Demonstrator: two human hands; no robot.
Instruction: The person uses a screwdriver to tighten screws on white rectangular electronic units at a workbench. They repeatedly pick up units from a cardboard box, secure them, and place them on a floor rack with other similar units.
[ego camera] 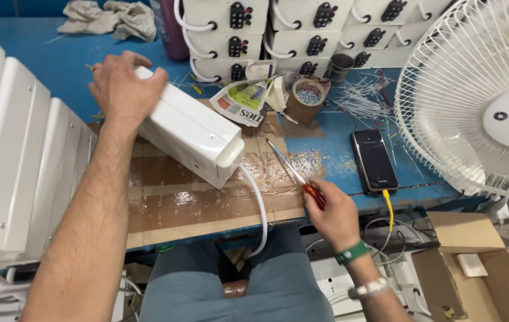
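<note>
We see the white box-shaped casing point(192, 132) tilted on the taped cardboard mat point(207, 206), its far end lifted and its near, rounded end resting on the mat. A white cable point(258, 206) leaves that near end and drops over the bench edge toward the lap. The left hand point(124, 86) is clamped over the raised far end of the casing, fingers wrapped round its corner. The right hand point(333, 214) is closed round the red handle of a screwdriver point(295, 173), whose shaft lies low over the mat, tip pointing far and left, near the casing but not touching it.

As far as we can judge, the casing is closed and its cable fitted; the driver is not seated on any screw, so whatever fastening is left on this unit looks not yet under way. We cannot see a screw head on the faces turned toward us.

Further out, a row of similar white casings point(16, 149) stands on the left, and more stacked units with black sockets point(302, 30) line the far side. A tape roll holding small screws point(308, 95) and a crumpled newspaper point(245, 101) sit just beyond the mat. To the right lies a dark phone point(374, 160) on a yellow lead, beside a white fan point(475, 95); an open cardboard box point(475, 268) sits near right.
</note>
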